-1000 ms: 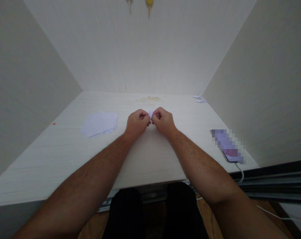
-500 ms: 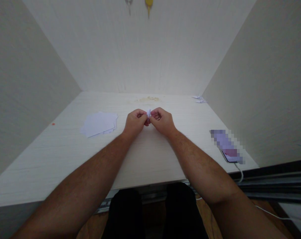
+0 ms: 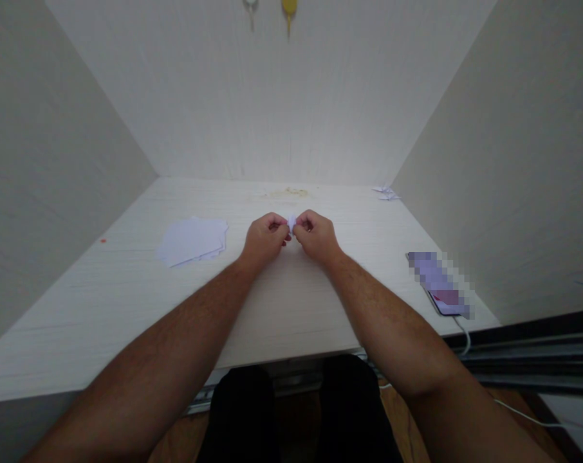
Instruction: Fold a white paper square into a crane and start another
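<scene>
A small piece of folded white paper (image 3: 291, 223) is held between my two hands, above the middle of the table. My left hand (image 3: 267, 238) pinches its left side between thumb and fingers. On the other side, my right hand (image 3: 316, 235) grips the paper in a like pinch. Fingertips cover much of the piece, so its exact folded shape cannot be made out. To the left of my hands lies a loose stack of white paper sheets (image 3: 192, 239), flat on the table.
Several small folded white papers (image 3: 387, 193) lie in the back right corner. A phone-like device (image 3: 436, 283), partly blurred out, rests near the right edge with a white cable (image 3: 464, 334). Walls enclose the white table (image 3: 282, 308) on three sides. Two hooks (image 3: 289, 8) hang on the back wall.
The folded paper has shifted slightly right and shows a little wider between my fingertips. Both hands keep their pinch, with the left moved slightly right. The stack and device stay put.
</scene>
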Demonstrator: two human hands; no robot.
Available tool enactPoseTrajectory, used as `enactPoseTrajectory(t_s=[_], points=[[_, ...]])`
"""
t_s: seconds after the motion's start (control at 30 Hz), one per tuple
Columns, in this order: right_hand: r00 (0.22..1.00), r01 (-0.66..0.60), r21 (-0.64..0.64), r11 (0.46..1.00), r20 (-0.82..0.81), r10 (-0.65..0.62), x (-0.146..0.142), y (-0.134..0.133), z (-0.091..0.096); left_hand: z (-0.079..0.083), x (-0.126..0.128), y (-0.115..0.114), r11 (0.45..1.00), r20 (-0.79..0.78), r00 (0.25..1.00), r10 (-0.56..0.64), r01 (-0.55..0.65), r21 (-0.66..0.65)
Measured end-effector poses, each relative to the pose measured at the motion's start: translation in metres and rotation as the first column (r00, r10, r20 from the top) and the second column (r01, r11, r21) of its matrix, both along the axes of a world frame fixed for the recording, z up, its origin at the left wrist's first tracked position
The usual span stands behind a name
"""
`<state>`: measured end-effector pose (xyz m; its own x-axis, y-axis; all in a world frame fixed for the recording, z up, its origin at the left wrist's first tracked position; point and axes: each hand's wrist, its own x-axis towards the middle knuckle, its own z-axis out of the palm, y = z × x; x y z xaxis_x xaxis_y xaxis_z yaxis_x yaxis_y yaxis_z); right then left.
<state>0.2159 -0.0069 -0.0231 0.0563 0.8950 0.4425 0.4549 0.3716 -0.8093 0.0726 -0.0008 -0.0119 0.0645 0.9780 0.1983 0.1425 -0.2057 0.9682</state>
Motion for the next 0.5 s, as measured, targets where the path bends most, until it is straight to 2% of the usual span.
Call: enactPoseTrajectory(t_s=[0.2, 0.5], points=[[1.000, -0.003, -0.043, 0.999, -0.005, 0.003, -0.0024, -0.0007, -0.0012, 0.0001, 0.0007, 0.0003, 1.000, 0.019, 1.000, 0.021, -0.020, -0.019], [0.986, 0.025, 0.037, 0.999, 0.164, -0.030, 0.0020, 0.0017, 0.0024, -0.0036, -0.0019, 0.0023, 0.999, -0.046, 0.998, -0.039, 0.038, -0.024]])
